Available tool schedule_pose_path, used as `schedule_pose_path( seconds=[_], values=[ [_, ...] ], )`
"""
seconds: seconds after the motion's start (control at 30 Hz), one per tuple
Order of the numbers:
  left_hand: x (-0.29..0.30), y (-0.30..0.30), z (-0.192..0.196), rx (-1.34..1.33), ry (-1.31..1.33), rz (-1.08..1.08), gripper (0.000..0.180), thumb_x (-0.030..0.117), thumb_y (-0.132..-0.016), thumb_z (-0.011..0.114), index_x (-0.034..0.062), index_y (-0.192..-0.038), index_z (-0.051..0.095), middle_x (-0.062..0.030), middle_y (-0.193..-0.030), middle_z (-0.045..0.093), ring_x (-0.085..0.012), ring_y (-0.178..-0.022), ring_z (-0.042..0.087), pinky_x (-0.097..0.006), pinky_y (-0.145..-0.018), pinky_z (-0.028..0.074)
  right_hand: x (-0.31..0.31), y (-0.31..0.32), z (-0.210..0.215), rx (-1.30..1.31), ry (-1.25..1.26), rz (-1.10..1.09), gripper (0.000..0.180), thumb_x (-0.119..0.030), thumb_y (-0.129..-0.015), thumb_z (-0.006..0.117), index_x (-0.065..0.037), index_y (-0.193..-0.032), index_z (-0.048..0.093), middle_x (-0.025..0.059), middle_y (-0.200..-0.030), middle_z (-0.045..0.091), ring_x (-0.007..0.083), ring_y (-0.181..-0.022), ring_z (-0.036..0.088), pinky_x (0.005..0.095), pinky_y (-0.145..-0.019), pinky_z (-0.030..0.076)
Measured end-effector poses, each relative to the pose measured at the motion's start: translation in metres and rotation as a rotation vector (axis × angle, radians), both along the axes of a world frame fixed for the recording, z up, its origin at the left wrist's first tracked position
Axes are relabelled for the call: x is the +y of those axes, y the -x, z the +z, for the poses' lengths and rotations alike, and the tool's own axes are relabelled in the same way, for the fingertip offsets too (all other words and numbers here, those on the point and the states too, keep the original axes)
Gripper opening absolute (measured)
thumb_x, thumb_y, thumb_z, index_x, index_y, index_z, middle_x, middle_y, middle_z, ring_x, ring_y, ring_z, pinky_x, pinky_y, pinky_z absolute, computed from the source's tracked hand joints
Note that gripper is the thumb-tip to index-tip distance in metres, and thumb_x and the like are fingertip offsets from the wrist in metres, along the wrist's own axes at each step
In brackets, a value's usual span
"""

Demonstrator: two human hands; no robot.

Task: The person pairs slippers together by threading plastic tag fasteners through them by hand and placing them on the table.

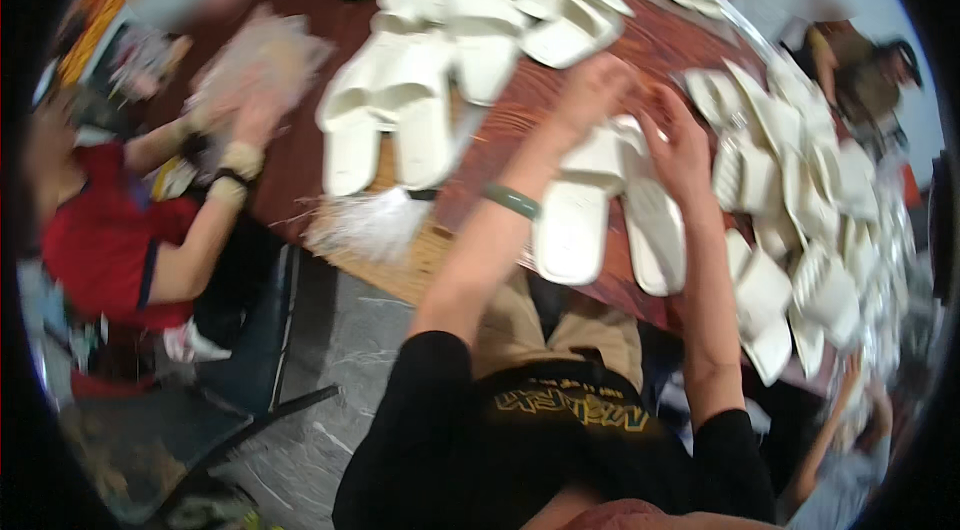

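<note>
A pair of white slippers lies side by side on the dark red wooden table in front of me: the left slipper (572, 240) and the right slipper (655, 235), heels toward me. Above their toe ends, my left hand (600, 95) reaches in with bent fingers, a green bangle (511, 200) on its wrist. My right hand (680, 145) is just over the right slipper's strap, its fingers curled toward the left hand's fingertips. The fingertips of both hands come close together. Anything small between them is too blurred to make out.
A heap of white slippers (465, 5) covers the far left of the table, another pile (790, 190) the right. A bundle of thin white strands (370, 225) lies at the near left edge. At left, a person in a red shirt (120, 240) handles clear plastic bags (262, 60). Other people work around the table.
</note>
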State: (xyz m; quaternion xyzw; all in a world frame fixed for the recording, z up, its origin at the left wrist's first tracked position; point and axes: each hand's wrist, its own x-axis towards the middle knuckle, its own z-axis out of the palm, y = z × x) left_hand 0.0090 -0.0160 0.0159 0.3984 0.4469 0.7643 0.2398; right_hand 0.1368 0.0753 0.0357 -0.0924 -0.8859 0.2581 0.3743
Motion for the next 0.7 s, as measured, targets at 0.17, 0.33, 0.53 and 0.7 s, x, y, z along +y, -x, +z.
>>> schedule_pose_path(
  seconds=[0.17,0.33,0.53,0.7],
  values=[
    [0.024,-0.01,0.001,-0.045,-0.031,0.134,0.012,0.014,-0.089,0.055,0.0035,-0.088,0.06,-0.0011,-0.077,0.059,-0.0079,-0.072,0.055,-0.023,-0.064,0.046,0.016,0.015,-0.017,-0.021,0.797,0.287,0.029,-0.011,-0.087,0.057,0.003,-0.112,0.056,0.0038,-0.095,0.063,0.0072,-0.07,0.057,0.0197,-0.06,0.044],
    [0.027,0.001,-0.013,0.067,0.054,0.167,0.015,0.018,-0.089,0.056,0.004,-0.088,0.061,-0.0007,-0.079,0.061,-0.009,-0.071,0.057,-0.024,-0.062,0.048,0.015,0.014,-0.012,0.017,0.699,0.109,0.027,-0.017,-0.088,0.057,0.002,-0.107,0.062,0.0056,-0.097,0.065,0.0063,-0.075,0.055,0.0209,-0.067,0.043],
    [0.005,0.014,-0.001,-0.162,0.13,0.193,0.017,0.014,-0.089,0.057,0.0028,-0.1,0.064,-0.0007,-0.083,0.063,-0.0038,-0.06,0.047,-0.018,-0.059,0.043,0.017,0.036,-0.019,0.24,0.935,0.101,0.018,-0.013,-0.083,0.065,0.002,-0.093,0.066,-0.0054,-0.071,0.055,0.0005,-0.063,0.044,0.0168,-0.053,0.034],
    [0.02,-0.008,0.007,-0.153,0.105,0.128,0.019,0.012,-0.089,0.057,0.0002,-0.102,0.064,-0.0013,-0.078,0.062,-0.0027,-0.062,0.049,-0.017,-0.054,0.038,0.021,0.017,-0.004,0.385,0.943,0.15,0.015,-0.01,-0.084,0.064,0.001,-0.094,0.066,-0.0042,-0.077,0.06,0.0005,-0.067,0.048,0.0156,-0.059,0.038]
  ],
)
